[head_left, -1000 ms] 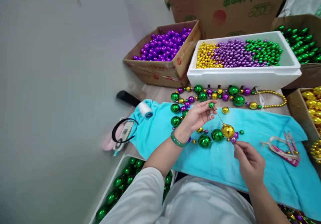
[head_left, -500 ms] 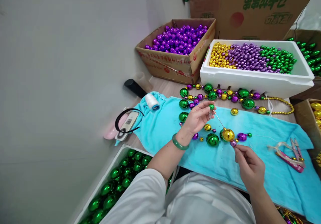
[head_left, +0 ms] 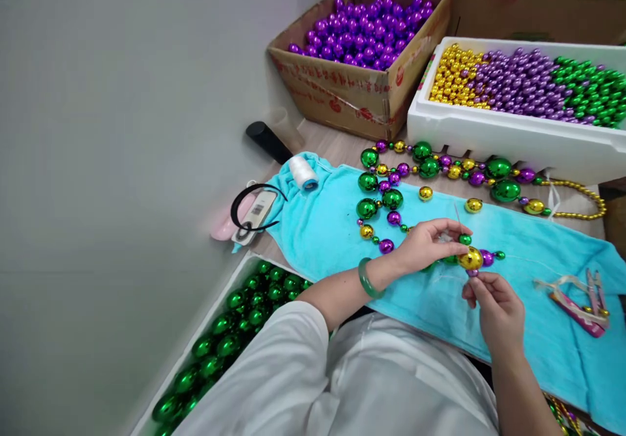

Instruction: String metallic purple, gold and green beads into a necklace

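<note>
The left hand [head_left: 430,247] pinches a gold bead [head_left: 470,258] over the towel [head_left: 332,240] mid-desk; the right hand [head_left: 493,305] fingers a small bead beneath it, mostly hidden. The thread is barely visible.

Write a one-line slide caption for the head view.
Left hand and right hand meet at a gold bead over a turquoise towel.
</note>
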A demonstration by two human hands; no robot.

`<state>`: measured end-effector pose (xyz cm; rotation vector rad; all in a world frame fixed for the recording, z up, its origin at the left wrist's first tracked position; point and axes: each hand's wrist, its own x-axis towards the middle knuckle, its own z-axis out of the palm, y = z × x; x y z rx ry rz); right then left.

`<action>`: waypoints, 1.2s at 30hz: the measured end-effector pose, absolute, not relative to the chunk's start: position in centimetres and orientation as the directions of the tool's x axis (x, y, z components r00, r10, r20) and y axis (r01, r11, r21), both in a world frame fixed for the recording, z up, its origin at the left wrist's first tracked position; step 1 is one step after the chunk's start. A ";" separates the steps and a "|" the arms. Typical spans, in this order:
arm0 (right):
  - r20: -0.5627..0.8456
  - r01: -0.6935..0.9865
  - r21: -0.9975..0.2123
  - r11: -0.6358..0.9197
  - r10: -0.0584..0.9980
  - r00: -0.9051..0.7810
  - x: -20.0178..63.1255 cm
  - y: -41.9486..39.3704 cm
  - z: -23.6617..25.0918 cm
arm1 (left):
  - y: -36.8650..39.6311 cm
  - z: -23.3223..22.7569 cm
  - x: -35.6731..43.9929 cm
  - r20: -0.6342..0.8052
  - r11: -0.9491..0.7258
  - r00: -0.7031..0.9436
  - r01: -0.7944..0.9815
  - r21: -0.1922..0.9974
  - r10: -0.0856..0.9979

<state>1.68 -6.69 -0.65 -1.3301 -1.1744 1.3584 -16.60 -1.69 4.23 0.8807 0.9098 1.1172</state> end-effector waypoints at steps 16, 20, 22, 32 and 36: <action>0.040 0.284 -0.958 0.045 0.999 -0.024 3.8 -4.7 1.6 | -0.5 5.8 -14.3 0.193 -0.244 0.374 0.092 0.965 0.907; -0.143 0.131 -0.981 -0.142 0.990 0.004 3.2 -4.1 0.7 | 0.3 5.6 -14.5 0.188 -0.215 0.301 0.059 0.975 0.935; -0.199 0.105 -0.975 -0.196 0.980 -0.017 3.4 -3.7 0.1 | 0.8 5.4 -15.1 0.180 -0.193 0.234 0.034 0.981 0.955; -0.228 0.000 -0.973 -0.229 0.967 -0.113 4.1 -3.7 -0.4 | 7.7 4.5 -23.8 -0.022 0.043 -0.037 0.827 0.561 0.999; -0.212 0.009 -0.977 -0.212 0.973 -0.087 4.0 -4.2 0.0 | 10.2 2.6 -26.5 -0.166 0.188 -0.151 0.953 0.238 0.975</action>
